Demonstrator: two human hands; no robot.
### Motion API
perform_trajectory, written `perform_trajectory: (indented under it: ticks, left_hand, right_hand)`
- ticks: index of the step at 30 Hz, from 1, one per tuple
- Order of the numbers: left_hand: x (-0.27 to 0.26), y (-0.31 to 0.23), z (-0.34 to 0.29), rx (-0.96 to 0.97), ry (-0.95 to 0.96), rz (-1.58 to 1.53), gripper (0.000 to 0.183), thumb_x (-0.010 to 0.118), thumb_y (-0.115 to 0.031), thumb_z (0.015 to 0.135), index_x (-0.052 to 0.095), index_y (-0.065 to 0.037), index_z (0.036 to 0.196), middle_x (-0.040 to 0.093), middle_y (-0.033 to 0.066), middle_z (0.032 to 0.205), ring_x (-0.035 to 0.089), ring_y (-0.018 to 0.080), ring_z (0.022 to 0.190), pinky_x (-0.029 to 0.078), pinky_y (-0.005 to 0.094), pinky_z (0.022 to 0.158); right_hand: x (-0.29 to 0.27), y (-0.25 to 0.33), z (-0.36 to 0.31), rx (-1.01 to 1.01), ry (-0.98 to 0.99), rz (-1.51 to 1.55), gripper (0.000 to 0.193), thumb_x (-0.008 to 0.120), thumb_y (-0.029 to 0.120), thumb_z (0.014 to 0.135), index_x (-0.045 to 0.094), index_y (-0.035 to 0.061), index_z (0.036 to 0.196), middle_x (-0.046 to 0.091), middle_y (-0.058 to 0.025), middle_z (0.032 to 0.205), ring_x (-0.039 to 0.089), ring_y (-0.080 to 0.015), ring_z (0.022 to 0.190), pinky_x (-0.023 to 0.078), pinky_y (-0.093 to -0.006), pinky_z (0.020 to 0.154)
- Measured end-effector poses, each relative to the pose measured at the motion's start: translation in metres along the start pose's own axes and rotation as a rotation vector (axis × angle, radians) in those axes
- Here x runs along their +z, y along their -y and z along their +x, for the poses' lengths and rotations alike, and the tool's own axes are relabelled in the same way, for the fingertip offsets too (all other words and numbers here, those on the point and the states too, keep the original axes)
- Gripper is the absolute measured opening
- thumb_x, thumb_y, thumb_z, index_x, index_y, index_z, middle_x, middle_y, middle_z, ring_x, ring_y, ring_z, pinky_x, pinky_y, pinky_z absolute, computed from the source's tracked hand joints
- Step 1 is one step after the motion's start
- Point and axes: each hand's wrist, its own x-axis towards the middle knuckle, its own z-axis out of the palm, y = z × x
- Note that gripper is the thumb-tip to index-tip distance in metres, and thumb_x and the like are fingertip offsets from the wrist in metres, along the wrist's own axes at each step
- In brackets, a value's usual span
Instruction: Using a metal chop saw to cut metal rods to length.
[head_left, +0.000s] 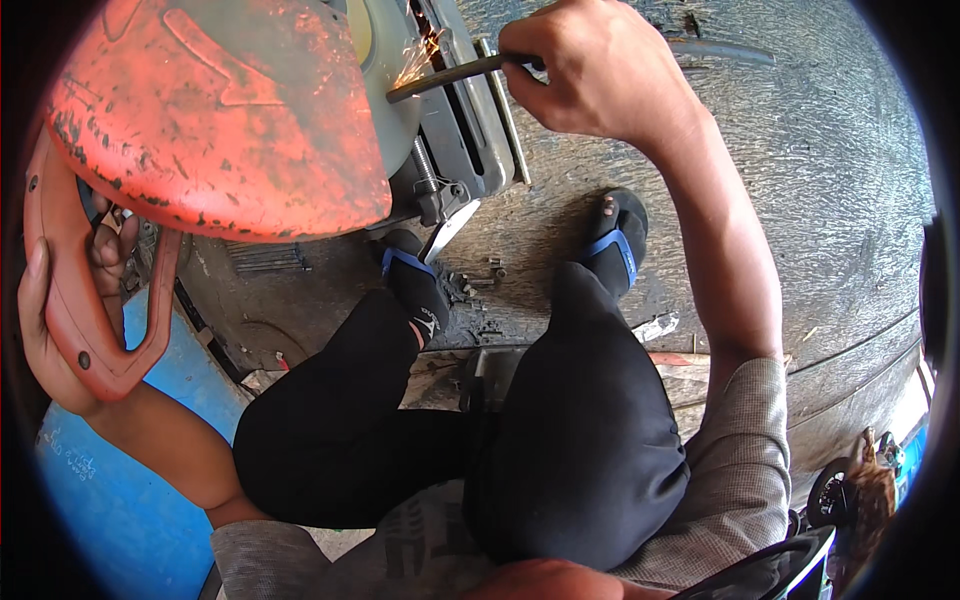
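My left hand (48, 335) is wrapped round the orange D-shaped handle (85, 325) of a cut-off saw. The saw's scuffed orange guard (225, 130) fills the upper left and hides much of the disc. In the closed fingers of my right hand (605, 75) is a dark metal rod (455, 74), slanting down to the left. Its far end meets the pale, blurred cutting disc (398, 110). Orange sparks (416, 62) fly up from around that contact. Beside the disc sits the saw's grey metal base (485, 130), with a spring and clamp parts at its near end.
My sandalled feet (622, 240) rest on the worn floor, close below the saw. Small metal offcuts (485, 280) lie between them. Several thin rods (268, 258) lie under the guard, and a blue surface (140, 450) is at the left. A pale strip (720, 50) lies beyond my right hand.
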Motion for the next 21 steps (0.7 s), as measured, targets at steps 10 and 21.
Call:
perform_trajectory:
  ticks: [10, 21]
  left_hand:
    - [0.0003, 0.0014, -0.0013, -0.008, -0.031, 0.044, 0.048, 0.033, -0.024, 0.095, 0.037, 0.012, 0.127, 0.053, 0.0182, 0.106, 0.055, 0.0177, 0.082, 0.042, 0.0384, 0.097]
    - [0.0011, 0.0013, -0.0002, -0.002, -0.001, 0.041, 0.047, 0.033, -0.023, 0.096, 0.035, 0.011, 0.129, 0.051, 0.0184, 0.108, 0.054, 0.0172, 0.081, 0.043, 0.0376, 0.096]
  right_hand:
    - [-0.0005, 0.0000, 0.0001, 0.002, 0.001, 0.025, 0.017, 0.061, 0.020, 0.069, 0.058, 0.0045, 0.061, 0.054, -0.0159, 0.051, 0.057, -0.0361, 0.050, 0.047, -0.0425, 0.046]
    - [-0.0027, 0.0003, 0.0004, 0.023, 0.008, 0.042, 0.017, 0.061, 0.019, 0.068, 0.058, 0.0046, 0.061, 0.054, -0.0160, 0.052, 0.057, -0.0365, 0.051, 0.046, -0.0433, 0.046]
